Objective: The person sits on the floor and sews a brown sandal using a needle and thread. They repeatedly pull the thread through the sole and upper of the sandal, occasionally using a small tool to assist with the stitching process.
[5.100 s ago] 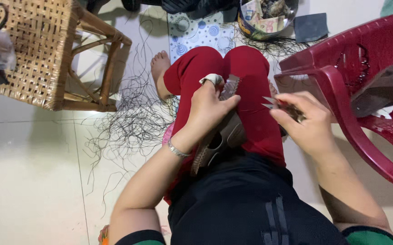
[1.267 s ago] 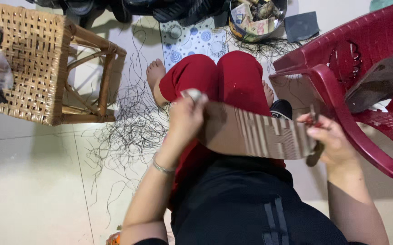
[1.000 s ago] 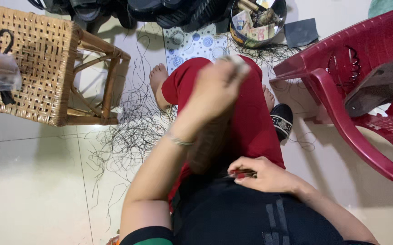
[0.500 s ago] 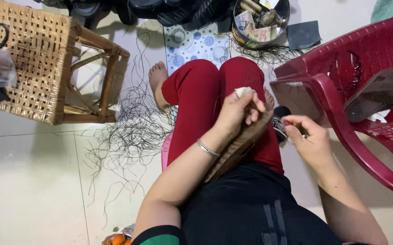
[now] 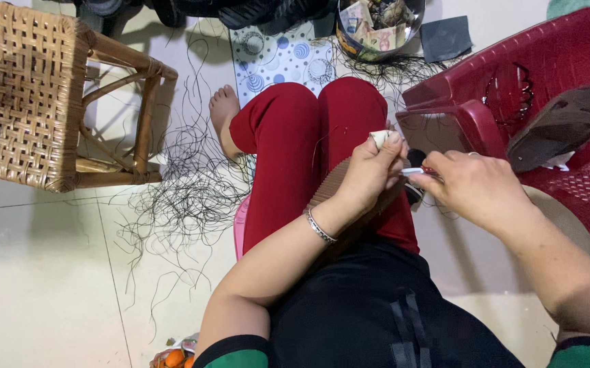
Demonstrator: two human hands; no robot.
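I sit on the floor with red trousers over my lap. My left hand [image 5: 370,170] grips the top of a brown ribbed piece [image 5: 332,187] that lies across my thigh, a small white wad pinched in its fingertips. My right hand [image 5: 472,187] sits just to its right, fingers closed on a thin tool [image 5: 414,171] with a pale tip that points at the left hand's fingers. A silver bangle circles my left wrist. The lower part of the brown piece is hidden under my forearm.
A woven cane stool [image 5: 42,102] stands at the left. Loose black threads [image 5: 186,197] litter the floor beside my leg. A metal bowl [image 5: 380,27] of odds and ends sits ahead, and a red plastic chair [image 5: 513,102] with a brown sole on it at the right.
The brown piece had been stretched wide between both hands, then pulled up and back. Now both hands are together over my right thigh, the right hand close against the left.
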